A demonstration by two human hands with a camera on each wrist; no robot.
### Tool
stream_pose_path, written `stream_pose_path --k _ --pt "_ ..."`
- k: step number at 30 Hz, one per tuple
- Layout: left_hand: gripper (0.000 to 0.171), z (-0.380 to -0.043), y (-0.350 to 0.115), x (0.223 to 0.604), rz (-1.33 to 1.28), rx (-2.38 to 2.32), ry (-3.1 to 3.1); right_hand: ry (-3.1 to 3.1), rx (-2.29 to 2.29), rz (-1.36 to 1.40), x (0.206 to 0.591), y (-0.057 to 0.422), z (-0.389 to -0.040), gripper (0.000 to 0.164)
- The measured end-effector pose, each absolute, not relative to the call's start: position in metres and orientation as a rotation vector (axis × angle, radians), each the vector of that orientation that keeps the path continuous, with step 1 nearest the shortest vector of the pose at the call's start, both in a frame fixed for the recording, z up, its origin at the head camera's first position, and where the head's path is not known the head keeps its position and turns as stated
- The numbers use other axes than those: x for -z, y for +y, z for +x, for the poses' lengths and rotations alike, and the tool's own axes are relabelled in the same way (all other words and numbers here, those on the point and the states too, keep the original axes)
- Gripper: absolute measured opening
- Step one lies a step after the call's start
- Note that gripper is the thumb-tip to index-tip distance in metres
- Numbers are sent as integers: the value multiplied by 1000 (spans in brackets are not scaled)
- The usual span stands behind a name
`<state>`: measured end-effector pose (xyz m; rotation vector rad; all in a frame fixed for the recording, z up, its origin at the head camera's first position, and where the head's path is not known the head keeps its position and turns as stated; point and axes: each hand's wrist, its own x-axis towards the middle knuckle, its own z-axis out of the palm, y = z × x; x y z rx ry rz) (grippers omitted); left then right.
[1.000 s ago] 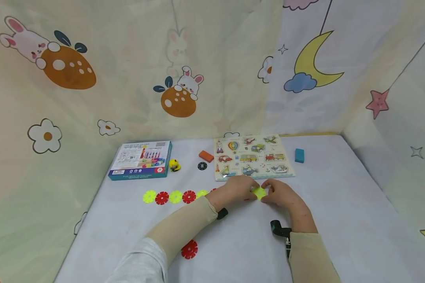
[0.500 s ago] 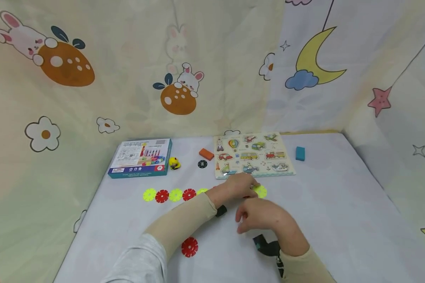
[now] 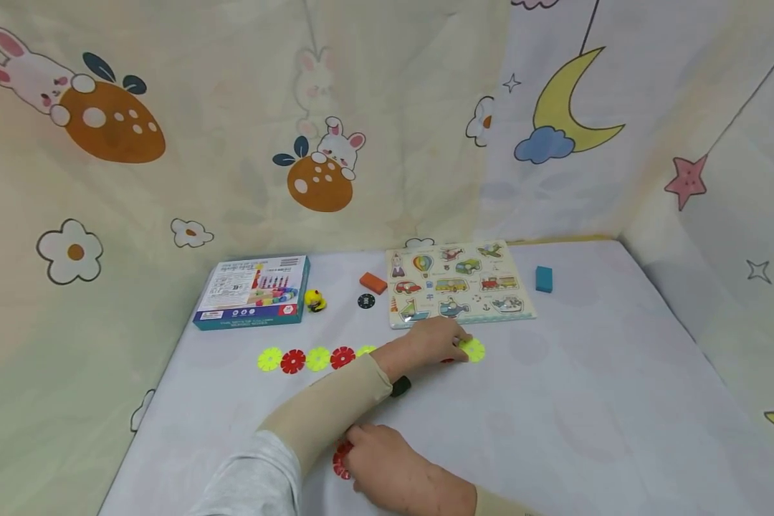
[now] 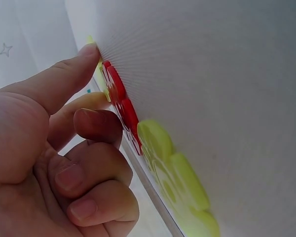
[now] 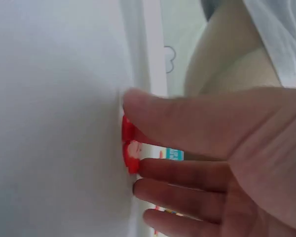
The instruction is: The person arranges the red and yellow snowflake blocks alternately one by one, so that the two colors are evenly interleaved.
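Note:
In the head view a row of yellow and red flower-shaped plastic discs runs across the table, partly covered by my left arm. My left hand point(image 3: 433, 340) is at its right end, with thumb and index finger pinching the edges of the last yellow disc point(image 3: 474, 350). Its other fingers are curled, beside a red disc point(image 4: 129, 116) and another yellow disc point(image 4: 175, 180) in the left wrist view. Closer to me, my right hand point(image 3: 387, 466) holds a loose red disc point(image 3: 340, 461) at its rim. That disc lies between thumb and fingers point(image 5: 180, 170) in the right wrist view.
Behind the row lie a boxed set point(image 3: 251, 292), a yellow duck toy point(image 3: 314, 301), an orange block point(image 3: 373, 282), a black round token point(image 3: 366, 301) and a picture puzzle board point(image 3: 461, 287). A blue block point(image 3: 544, 279) sits right of the board. Printed fabric walls surround the table.
My right hand has let go of the end yellow disc and moved left and toward me, reaching the loose red disc. My left hand has stayed at the row's right end.

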<state>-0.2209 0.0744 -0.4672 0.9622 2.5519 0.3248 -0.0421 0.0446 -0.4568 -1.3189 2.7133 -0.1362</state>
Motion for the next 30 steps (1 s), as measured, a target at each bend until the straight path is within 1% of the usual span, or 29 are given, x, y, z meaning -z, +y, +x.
stream_pose_path --k 2,3,7,10,13,14,17,21,24,25,28,30 --pt "48 -221 74 466 958 -323 2554 2739 151 -1292 458 43 -41 21" --pt "49 -220 74 465 953 -319 2557 2744 157 -1269 458 42 -41 23" --pt "49 -219 74 465 934 -303 2563 2681 246 -1094 459 40 -43 42" --pt "49 -219 75 466 927 -304 2565 2608 338 -998 457 43 -45 32" --pt "49 -219 75 467 924 -311 2566 2486 468 -966 447 53 -48 15" --pt "49 -219 75 468 925 -313 2567 2432 516 -958 441 58 -50 11" --pt "48 -219 75 470 932 -332 2566 2280 693 -895 421 77 -58 17" --pt "47 -218 72 472 946 -381 2560 2192 921 -803 396 112 -72 34" --pt "39 -217 69 472 930 -453 2542 2244 1046 -742 385 145 -88 41" --pt "34 -217 68 472 932 -467 2538 2286 1075 -718 383 157 -94 41" --pt "17 -217 69 472 952 -452 2544 2398 1152 -600 387 192 -112 42" --pt "10 -218 71 471 971 -415 2563 2439 1206 -489 396 215 -124 41"
